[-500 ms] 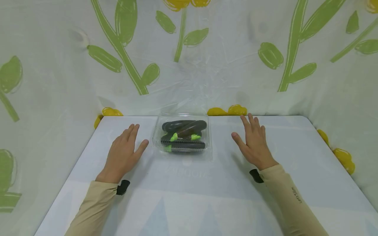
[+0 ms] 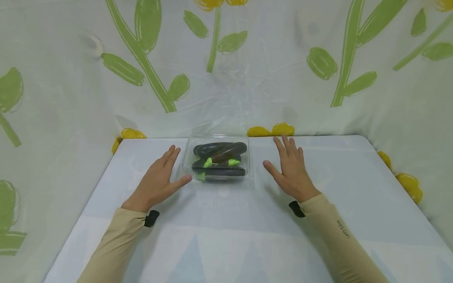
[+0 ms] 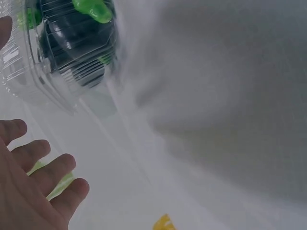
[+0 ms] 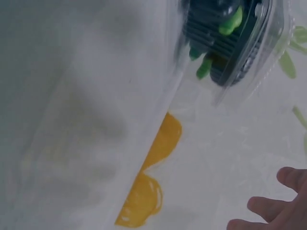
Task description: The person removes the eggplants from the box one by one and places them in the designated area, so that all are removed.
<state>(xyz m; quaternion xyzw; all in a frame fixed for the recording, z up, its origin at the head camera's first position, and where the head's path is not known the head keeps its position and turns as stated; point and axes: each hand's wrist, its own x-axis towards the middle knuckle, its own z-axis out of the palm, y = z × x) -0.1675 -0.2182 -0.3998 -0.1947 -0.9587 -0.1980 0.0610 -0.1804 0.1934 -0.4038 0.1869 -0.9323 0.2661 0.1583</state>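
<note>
"Where's the box [image 2: 249, 163]?"

"On the table [image 2: 226, 216], near its far edge, at about twelve o'clock from the person. It's clear plastic, with dark eggplants [image 2: 231, 151] inside (their green caps show through nicely)."

"And the hands?"

"Take the box as the dial's centre: the left hand [image 2: 159, 181] is between eight and nine, the right hand [image 2: 293, 173] between three and four. Both have their fingers spread and thumbs held apart; neither grips anything."

"Is the left thumb touching the box?"

"It overlaps the near left corner from above, but I can't fairly tell contact from overlap. The right hand is clearly apart."

"So which step is this?"

"I'd judge it the reach, with no hold made yet."

"What would the next move call for?"

"Probably palms inward, the left toward three o'clock, the right toward nine, meeting both sides together. Gently, I'd say: such thin plastic may flex."

"Anything beyond?"

"Flowered cloth [image 2: 272, 90], at twelve, past the table's far edge."
</note>
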